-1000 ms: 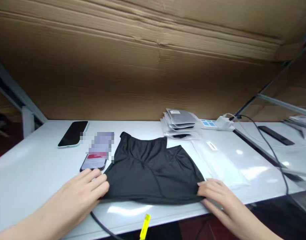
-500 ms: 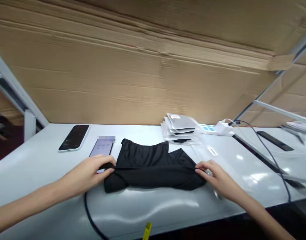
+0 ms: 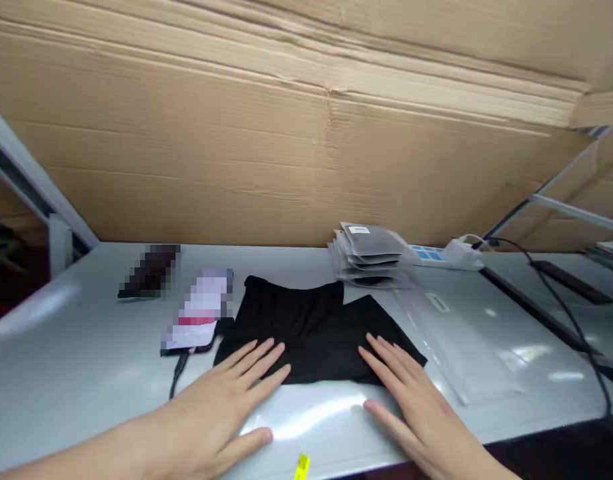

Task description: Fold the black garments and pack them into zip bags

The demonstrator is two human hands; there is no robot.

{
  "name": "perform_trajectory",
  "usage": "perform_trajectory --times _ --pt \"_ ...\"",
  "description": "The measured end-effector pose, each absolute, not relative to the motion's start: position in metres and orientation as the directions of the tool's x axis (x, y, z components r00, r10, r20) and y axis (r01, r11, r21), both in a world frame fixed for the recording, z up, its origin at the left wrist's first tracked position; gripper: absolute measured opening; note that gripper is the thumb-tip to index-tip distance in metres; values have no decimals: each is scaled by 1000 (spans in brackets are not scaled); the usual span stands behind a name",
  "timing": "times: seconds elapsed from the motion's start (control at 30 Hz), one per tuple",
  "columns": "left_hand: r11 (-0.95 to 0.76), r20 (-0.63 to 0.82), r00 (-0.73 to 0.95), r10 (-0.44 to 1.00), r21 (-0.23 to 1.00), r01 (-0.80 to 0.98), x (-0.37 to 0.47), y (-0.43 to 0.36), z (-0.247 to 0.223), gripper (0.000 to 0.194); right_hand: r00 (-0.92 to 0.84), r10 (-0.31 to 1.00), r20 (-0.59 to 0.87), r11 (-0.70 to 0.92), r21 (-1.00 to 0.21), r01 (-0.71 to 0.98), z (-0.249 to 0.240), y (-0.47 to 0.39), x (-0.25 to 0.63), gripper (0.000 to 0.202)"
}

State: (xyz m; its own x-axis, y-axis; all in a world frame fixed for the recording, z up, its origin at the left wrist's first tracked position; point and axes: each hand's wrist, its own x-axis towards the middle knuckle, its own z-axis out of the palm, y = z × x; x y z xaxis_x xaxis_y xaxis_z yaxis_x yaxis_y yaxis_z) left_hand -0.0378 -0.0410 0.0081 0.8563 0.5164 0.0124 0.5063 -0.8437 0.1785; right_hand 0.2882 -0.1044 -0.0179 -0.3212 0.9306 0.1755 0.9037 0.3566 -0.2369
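Note:
A black garment (image 3: 306, 320) lies folded and spread on the pale table, with its lower edge toward me. My left hand (image 3: 236, 393) rests flat on its lower left part, fingers spread and pointing away from me. On the lower right part lies my right hand (image 3: 411, 393), also flat, with its thumb apart from the fingers. Neither hand grips the cloth. Just left of the garment is a phone (image 3: 199, 313) with a lit, blurred-out screen and a cable plugged into its near end.
Farther left lies a dark phone (image 3: 151, 270). Behind the garment stands a stack of packed clear bags (image 3: 369, 253), near a power strip (image 3: 436, 257) with a white plug. A clear bag (image 3: 466, 353) with a label lies at right. Cardboard (image 3: 211, 153) walls the back.
Both hands have let go of the garment's fold and now lie flat on it, closer together. The fold has been laid down and the cloth is smoother.

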Motion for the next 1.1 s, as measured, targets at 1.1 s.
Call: perform_trajectory --times 1.1 --pt "-914 186 898 398 170 369 -77 19 5 22 -528 822 213 559 -133 818 5 -43 285 26"
